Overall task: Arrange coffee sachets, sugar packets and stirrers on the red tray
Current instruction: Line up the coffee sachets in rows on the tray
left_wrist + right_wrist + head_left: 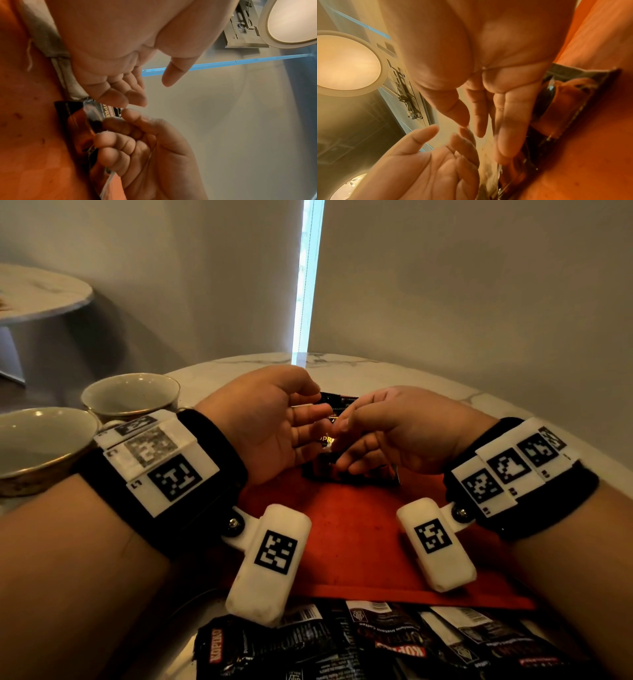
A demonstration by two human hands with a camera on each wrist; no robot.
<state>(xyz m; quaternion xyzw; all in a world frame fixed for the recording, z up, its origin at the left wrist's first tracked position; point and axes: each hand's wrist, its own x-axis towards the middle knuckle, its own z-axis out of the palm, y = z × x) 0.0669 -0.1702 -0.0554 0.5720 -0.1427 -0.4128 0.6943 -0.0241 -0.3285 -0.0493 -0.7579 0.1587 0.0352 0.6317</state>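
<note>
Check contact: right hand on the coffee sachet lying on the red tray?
Touching. In the left wrist view the right hand has its fingers curled onto the coffee sachet on the red tray, with no gap between them.

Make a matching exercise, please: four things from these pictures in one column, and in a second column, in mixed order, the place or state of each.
Things
1. left hand
2. right hand
3. loose coffee sachets
4. two cups

Places or states
A. in a heap before the near edge of the red tray
B. on the table, left of the tray
C. open, palm turned inward, holds nothing
D. fingers on a dark sachet at the far part of the tray

Pairs: 1-C, 2-D, 3-A, 4-B
</note>
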